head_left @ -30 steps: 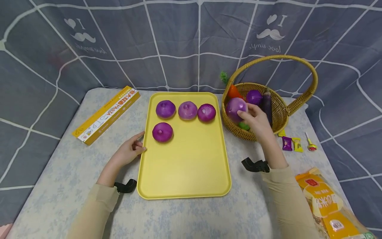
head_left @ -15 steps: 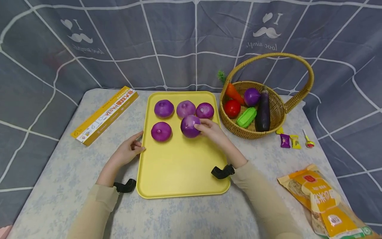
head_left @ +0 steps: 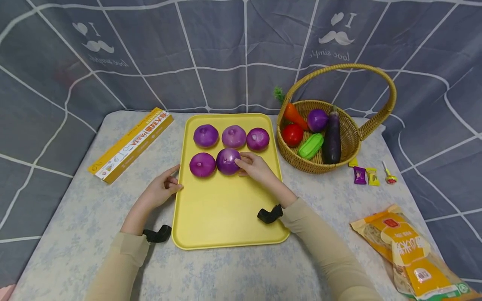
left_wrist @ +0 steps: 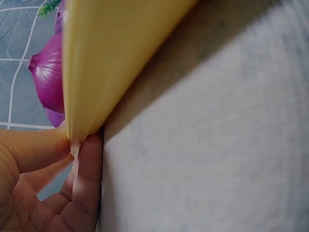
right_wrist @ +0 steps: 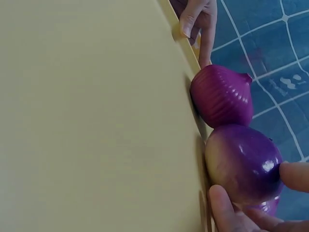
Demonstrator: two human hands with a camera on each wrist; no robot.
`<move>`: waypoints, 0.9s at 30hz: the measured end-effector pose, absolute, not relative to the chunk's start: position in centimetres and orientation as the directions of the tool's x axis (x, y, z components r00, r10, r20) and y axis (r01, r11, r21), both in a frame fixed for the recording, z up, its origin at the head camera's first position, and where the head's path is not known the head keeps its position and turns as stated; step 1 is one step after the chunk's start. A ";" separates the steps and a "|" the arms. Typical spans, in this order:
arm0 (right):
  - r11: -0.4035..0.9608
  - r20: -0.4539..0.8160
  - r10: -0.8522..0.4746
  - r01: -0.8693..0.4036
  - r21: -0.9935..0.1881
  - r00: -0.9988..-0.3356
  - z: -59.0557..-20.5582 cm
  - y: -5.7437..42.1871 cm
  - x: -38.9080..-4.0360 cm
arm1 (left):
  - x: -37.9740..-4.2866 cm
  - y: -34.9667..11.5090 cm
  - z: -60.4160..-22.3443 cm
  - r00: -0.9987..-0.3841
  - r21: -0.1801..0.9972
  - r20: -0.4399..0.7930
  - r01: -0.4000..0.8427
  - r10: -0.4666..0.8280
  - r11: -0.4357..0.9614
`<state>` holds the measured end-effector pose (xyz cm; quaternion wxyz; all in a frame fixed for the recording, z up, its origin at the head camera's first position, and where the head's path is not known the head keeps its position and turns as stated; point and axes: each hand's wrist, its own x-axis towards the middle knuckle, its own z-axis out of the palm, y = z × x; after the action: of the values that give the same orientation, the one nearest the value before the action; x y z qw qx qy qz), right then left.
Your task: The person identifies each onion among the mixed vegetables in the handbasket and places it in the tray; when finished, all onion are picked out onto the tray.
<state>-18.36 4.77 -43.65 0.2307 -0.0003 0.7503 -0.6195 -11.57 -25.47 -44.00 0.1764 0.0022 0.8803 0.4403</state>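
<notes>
A yellow tray [head_left: 226,209] lies on the table with several purple onions on it. My left hand [head_left: 160,190] pinches the tray's left rim; in the left wrist view the thumb is over the rim and the fingers under it. With thumb and fingers, my right hand [head_left: 257,168] grips a glossy dark purple onion [head_left: 226,161] low over the tray. Just left of it sits a magenta onion [head_left: 202,165]. Behind them stand a purple onion [head_left: 206,136], a paler onion [head_left: 234,136] and a striped onion [head_left: 257,139] in a row.
At the back right, a wicker basket [head_left: 314,167] with a tall handle holds a carrot, tomato, green vegetable, purple onion and eggplant [head_left: 332,140]. Wrapped candies [head_left: 360,175] and a lollipop [head_left: 390,179] lie beside it. A pasta box [head_left: 132,145] is left, a grain bag [head_left: 410,255] right.
My right hand has carried the dark purple onion from the basket leftward to the tray, beside the magenta onion. The left hand has stayed at the tray's rim.
</notes>
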 end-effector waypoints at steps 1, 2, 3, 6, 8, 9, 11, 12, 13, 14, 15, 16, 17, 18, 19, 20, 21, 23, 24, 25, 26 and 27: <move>0.230 -0.343 -0.286 0.284 -0.931 -0.895 -43.7 4.7 -18.4 | -11.6 -25.5 -44.0 -0.938 0.776 -0.308 -0.151 0.159 0.612; 0.233 -0.342 -0.284 0.282 -0.931 -0.896 -43.7 4.7 -18.4 | -11.6 -25.5 -44.0 -0.938 0.776 -0.308 -0.151 0.159 0.612; 0.239 -0.340 -0.283 0.277 -0.931 -0.897 -43.8 4.7 -18.4 | -11.6 -25.5 -44.0 -0.938 0.776 -0.307 -0.150 0.159 0.613; 0.279 -0.331 -0.273 0.255 -0.926 -0.903 -43.6 5.0 -18.3 | -11.6 -25.6 -44.1 -0.939 0.775 -0.305 -0.147 0.160 0.614; 0.316 -0.313 -0.266 0.225 -0.922 -0.912 -43.1 5.6 -18.2 | -11.6 -25.6 -44.1 -0.938 0.776 -0.305 -0.146 0.163 0.613; 0.328 -0.296 -0.266 0.203 -0.923 -0.917 -42.7 6.0 -18.1 | -11.6 -25.5 -44.1 -0.938 0.776 -0.305 -0.146 0.163 0.614; 0.364 -0.258 -0.258 0.154 -0.919 -0.931 -41.8 7.1 -17.9 | -11.6 -25.5 -44.2 -0.937 0.777 -0.307 -0.147 0.165 0.612; 0.375 -0.238 -0.252 0.132 -0.917 -0.938 -41.3 7.8 -17.9 | -11.6 -25.5 -44.2 -0.937 0.777 -0.308 -0.148 0.164 0.612; 0.381 -0.219 -0.247 0.113 -0.918 -0.944 -40.6 8.4 -17.8 | -11.6 -25.5 -44.2 -0.937 0.776 -0.309 -0.150 0.164 0.612; 0.384 -0.204 -0.240 0.100 -0.918 -0.949 -40.0 9.1 -17.8 | -11.6 -25.5 -44.1 -0.937 0.776 -0.310 -0.151 0.162 0.612; 0.384 -0.187 -0.234 0.086 -0.919 -0.954 -39.5 9.9 -17.8 | -11.6 -25.5 -44.1 -0.937 0.776 -0.311 -0.152 0.161 0.613; 0.386 -0.175 -0.222 0.078 -0.919 -0.959 -38.8 10.6 -17.8 | -11.6 -25.5 -44.1 -0.937 0.775 -0.312 -0.153 0.161 0.613; 0.382 -0.161 -0.212 0.070 -0.921 -0.964 -38.2 11.4 -17.9 | -11.6 -25.5 -44.1 -0.936 0.776 -0.312 -0.154 0.160 0.612; 0.373 -0.153 -0.201 0.069 -0.925 -0.968 -37.6 12.2 -17.9 | -11.6 -25.5 -44.0 -0.937 0.776 -0.312 -0.154 0.160 0.611; 0.373 -0.149 -0.188 0.069 -0.925 -0.971 -37.0 12.9 -18.0 | -11.6 -25.5 -44.0 -0.937 0.778 -0.312 -0.155 0.160 0.609; 0.369 -0.146 -0.173 0.074 -0.926 -0.974 -36.5 13.7 -18.1 | -11.6 -25.5 -44.0 -0.937 0.779 -0.312 -0.156 0.159 0.607; 0.371 -0.142 -0.152 0.077 -0.925 -0.978 -36.1 14.5 -18.3 | -11.6 -25.5 -44.0 -0.937 0.781 -0.313 -0.158 0.159 0.605; 0.389 -0.135 -0.109 0.082 -0.918 -0.985 -35.4 15.9 -18.6 | -11.6 -25.5 -44.0 -0.936 0.783 -0.313 -0.159 0.159 0.602; 0.390 -0.134 -0.087 0.090 -0.916 -0.987 -35.2 16.7 -18.7 | -11.6 -25.5 -44.0 -0.936 0.783 -0.313 -0.159 0.159 0.602; 0.396 -0.130 -0.065 0.094 -0.914 -0.989 -35.0 17.3 -18.9 | -11.6 -25.4 -44.0 -0.936 0.783 -0.313 -0.159 0.159 0.602; 0.394 -0.122 -0.044 0.095 -0.914 -0.992 -34.9 17.9 -19.1 | -11.6 -25.4 -44.0 -0.936 0.782 -0.313 -0.159 0.159 0.603; 0.401 -0.110 -0.021 0.092 -0.911 -0.994 -34.8 18.5 -19.3 | -11.6 -25.4 -44.1 -0.936 0.781 -0.314 -0.159 0.159 0.603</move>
<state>-19.28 18.51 -34.78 0.0518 0.0212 0.8355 -0.5466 -11.60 -25.42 -44.06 0.1787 0.0000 0.8774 0.4453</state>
